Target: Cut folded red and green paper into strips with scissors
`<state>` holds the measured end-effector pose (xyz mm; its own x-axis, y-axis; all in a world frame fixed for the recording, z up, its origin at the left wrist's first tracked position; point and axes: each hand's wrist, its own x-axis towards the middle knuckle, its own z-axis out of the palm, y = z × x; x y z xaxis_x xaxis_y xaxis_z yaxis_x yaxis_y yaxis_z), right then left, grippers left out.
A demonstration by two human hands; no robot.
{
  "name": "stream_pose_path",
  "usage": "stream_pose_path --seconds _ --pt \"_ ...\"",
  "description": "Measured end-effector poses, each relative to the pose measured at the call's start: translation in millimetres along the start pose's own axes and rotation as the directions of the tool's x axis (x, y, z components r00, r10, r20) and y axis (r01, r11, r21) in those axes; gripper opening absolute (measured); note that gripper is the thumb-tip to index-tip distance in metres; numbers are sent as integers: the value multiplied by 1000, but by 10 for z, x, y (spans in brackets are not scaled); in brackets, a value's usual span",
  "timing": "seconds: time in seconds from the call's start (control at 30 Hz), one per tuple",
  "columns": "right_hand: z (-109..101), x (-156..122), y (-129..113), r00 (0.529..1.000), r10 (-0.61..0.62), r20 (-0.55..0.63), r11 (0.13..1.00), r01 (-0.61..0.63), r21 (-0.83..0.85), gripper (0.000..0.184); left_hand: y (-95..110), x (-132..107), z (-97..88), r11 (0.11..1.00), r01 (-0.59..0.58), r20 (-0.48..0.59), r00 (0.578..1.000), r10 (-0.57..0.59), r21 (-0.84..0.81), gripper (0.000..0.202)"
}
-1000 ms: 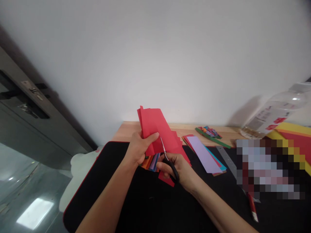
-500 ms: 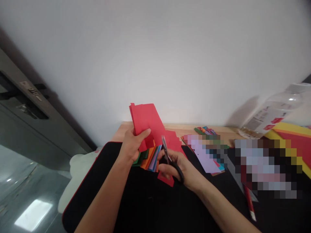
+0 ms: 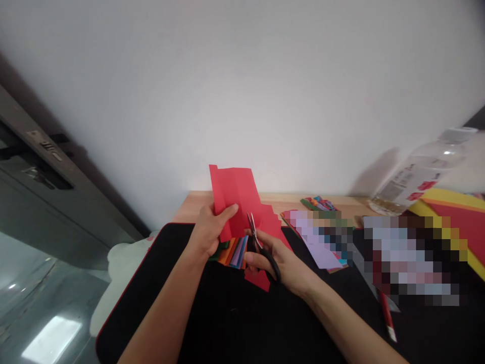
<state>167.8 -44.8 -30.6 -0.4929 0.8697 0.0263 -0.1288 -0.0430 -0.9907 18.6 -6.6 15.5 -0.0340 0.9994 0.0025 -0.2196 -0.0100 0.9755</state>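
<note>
Above the black mat (image 3: 151,283), our left hand (image 3: 210,235) pinches a red paper sheet (image 3: 233,192) upright, with the thumb across its face and its long axis rising toward the wall. Just to the right, over the mat's middle, our right hand (image 3: 278,263) is clenched through the black loops of the scissors (image 3: 254,235). The steel blades point up into the sheet's lower right edge. The paper is thin, matte and step-cut, and a fan of coloured strips (image 3: 233,252) shows beneath it.

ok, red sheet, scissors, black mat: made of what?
The red sheet looks like matte paper or thin card: it holds creases. The scissors have shiny metal blades and black, probably plastic, handles. The black mat is dull, perhaps rubber or fabric, red-edged.
</note>
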Motion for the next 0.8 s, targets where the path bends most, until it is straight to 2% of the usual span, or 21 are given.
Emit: stream_pose_path --seconds 0.07,0.2,0.37,0.6,0.8 --pt "-8 1 31 999 19 27 999 -20 27 55 -8 1 -4 999 40 -3 999 -40 -12 28" --pt "-7 2 66 995 54 79 993 -61 98 51 -6 5 1 999 22 -32 999 -23 -35 29" --pt "-6 1 94 991 50 123 992 -64 111 47 18 -18 54 995 73 -10 997 -73 -61 30" --pt "-1 26 97 999 -10 43 997 7 78 45 -4 -54 114 995 98 -33 995 -97 17 27" --pt "-2 52 53 998 -53 32 996 51 79 49 -64 -75 143 996 85 -16 996 -85 13 29"
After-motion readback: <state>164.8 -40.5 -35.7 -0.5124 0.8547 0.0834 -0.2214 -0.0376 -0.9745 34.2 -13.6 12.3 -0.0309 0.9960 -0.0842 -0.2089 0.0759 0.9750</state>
